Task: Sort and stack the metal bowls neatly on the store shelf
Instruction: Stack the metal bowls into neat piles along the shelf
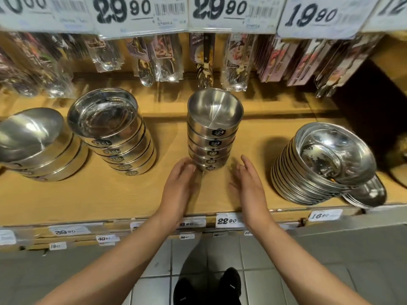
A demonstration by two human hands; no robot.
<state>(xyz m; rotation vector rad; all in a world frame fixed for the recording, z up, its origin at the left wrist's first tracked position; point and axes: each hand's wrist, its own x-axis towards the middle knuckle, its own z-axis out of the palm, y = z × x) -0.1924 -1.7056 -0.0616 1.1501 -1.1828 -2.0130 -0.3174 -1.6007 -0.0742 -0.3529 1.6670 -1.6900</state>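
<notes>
Seen from above: black shoes (pixel 207 287) on grey floor tiles (pixel 330 249), bare forearms reaching fwd over price-tag strip (pixel 230 220) at shelf edge. Left hand (pixel 178 183) open, fingers straight, tips at or just beside the base of centre stack of small steel bowls (pixel 212 133); contact hard to tell. Right hand (pixel 251 186) open too, palm inward, near stack's other side but apart from it, gripping nothing. Stack upright mid-shelf on wooden shelf (pixel 110 194), between the hands, black "304" stickers facing camera. To the left, stack of wider bowls w/ "316L" labels (pixel 116 130); further left, leaning stack of bowls (pixel 37 144). To the right, tilted stack of shallow bowls (pixel 326 161). Behind, packaged spoons & cutlery (pixel 154 60) hanging; above, price cards "29.90" and "19.80" (pixel 308 15)
</notes>
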